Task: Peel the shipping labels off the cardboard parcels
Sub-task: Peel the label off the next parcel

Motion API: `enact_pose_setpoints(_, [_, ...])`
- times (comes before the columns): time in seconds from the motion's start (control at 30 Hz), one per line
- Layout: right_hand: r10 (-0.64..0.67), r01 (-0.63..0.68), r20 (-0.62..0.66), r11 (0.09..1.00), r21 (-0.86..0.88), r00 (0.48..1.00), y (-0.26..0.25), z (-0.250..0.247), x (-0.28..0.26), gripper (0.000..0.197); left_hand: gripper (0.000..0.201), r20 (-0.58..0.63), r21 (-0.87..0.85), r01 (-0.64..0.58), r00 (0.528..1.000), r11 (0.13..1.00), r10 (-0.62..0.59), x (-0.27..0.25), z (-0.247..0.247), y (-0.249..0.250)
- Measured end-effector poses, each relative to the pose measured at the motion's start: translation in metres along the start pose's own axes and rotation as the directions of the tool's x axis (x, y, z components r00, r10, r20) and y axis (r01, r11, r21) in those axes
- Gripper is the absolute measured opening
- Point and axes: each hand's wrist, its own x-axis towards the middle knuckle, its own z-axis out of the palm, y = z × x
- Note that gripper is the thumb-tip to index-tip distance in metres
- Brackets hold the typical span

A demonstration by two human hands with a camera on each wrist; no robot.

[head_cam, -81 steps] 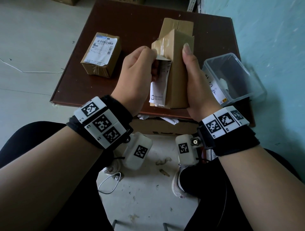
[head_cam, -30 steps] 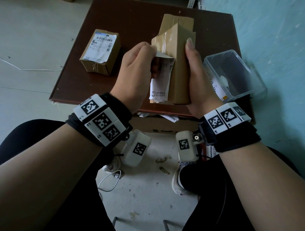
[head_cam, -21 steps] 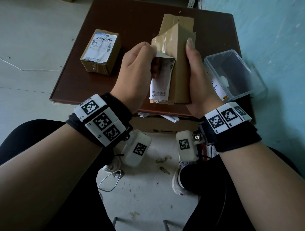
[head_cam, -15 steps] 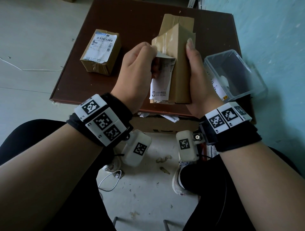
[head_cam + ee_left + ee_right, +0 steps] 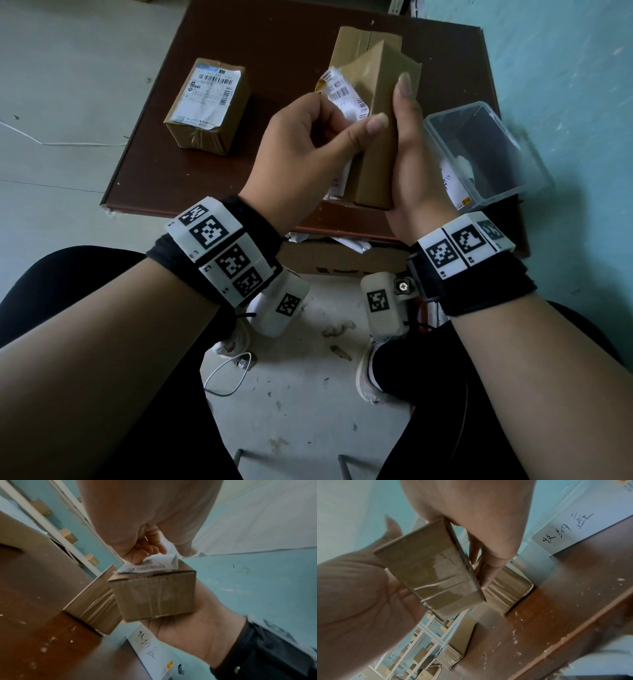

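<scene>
I hold a small brown cardboard parcel point(image 5: 375, 144) upright above the table's near edge. My right hand point(image 5: 407, 147) grips it, thumb up its right side; in the right wrist view its fingers point(image 5: 489, 569) wrap the parcel point(image 5: 428, 574). My left hand point(image 5: 339, 120) pinches the white shipping label point(image 5: 342, 94), which is partly lifted and curls away from the parcel's left face. The left wrist view shows the fingers point(image 5: 145, 550) on the label point(image 5: 150, 566) atop the parcel point(image 5: 152, 595). A second parcel point(image 5: 209, 106) with its label on lies at the table's left.
A third, plain parcel point(image 5: 363, 37) lies on the brown table point(image 5: 274, 44) behind the held one. A clear plastic box point(image 5: 479, 154) holding paper scraps stands at the right edge. Torn paper bits and a cardboard box point(image 5: 342, 257) sit below the table's front.
My left hand has dropped lower and turned, thumb now across the parcel's front. The label has come further off, its barcode end sticking up, where before it hung flat on the left face.
</scene>
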Motion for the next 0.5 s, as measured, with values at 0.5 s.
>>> enact_pose_setpoints(0.5, [-0.014,0.014,0.024,1.000,-0.003,1.000,-0.0013,0.0021,0.0000,0.113,0.038,0.082,0.100,-0.090,0.993,0.991,0.082,0.0041,-0.0044,-0.0067])
